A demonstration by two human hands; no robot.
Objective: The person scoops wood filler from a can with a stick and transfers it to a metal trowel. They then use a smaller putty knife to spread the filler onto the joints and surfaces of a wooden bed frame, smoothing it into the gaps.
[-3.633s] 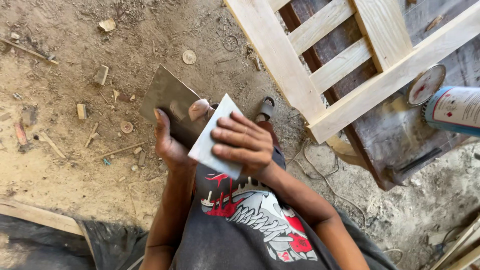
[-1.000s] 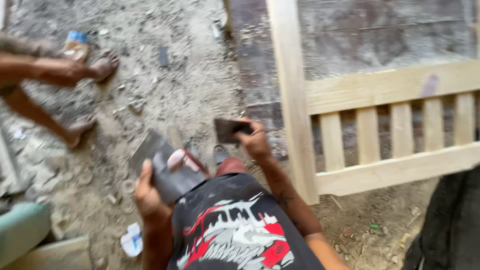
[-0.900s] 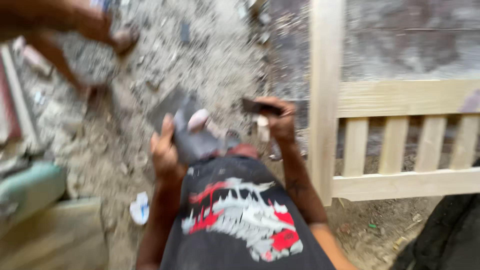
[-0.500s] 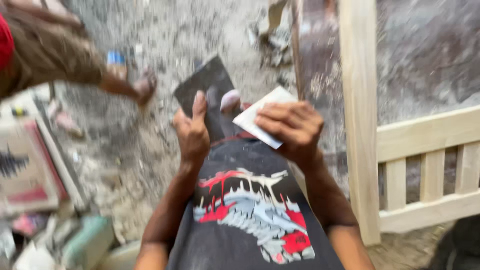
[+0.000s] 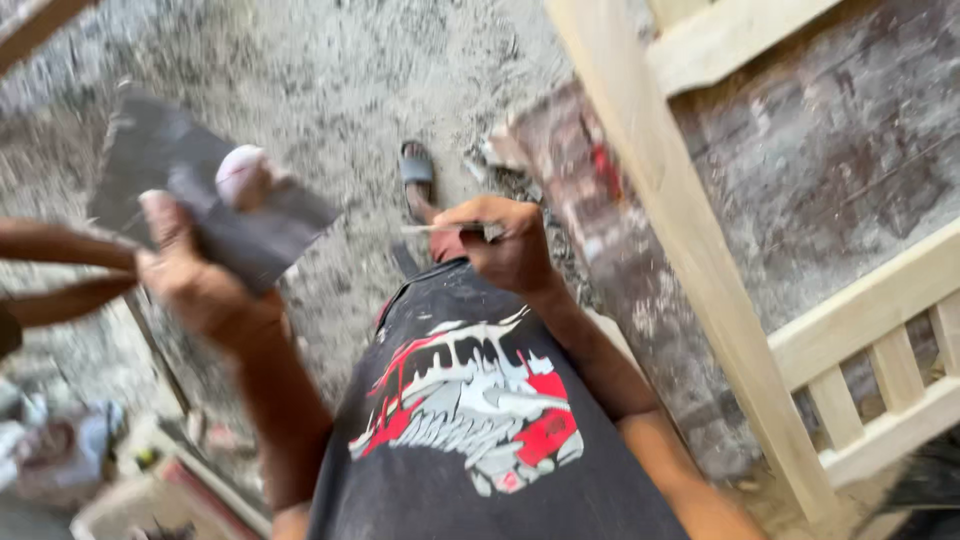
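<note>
My left hand grips a dark flat metal board that carries a pale pinkish lump of filler near its middle. My right hand is closed on a thin flat scraper blade, seen edge-on and pointing left. The two hands are apart, the board out to the left and the blade in front of my chest. The picture is blurred by motion.
A pale wooden slatted frame stands at the right against a rough grey wall. My sandalled foot rests on the dusty concrete floor. Another person's limbs reach in at the left edge. Clutter and containers lie lower left.
The view has swung and my hands have drawn apart. The board has moved out to the left; the blade has turned from flat-on to edge-on in my right hand.
</note>
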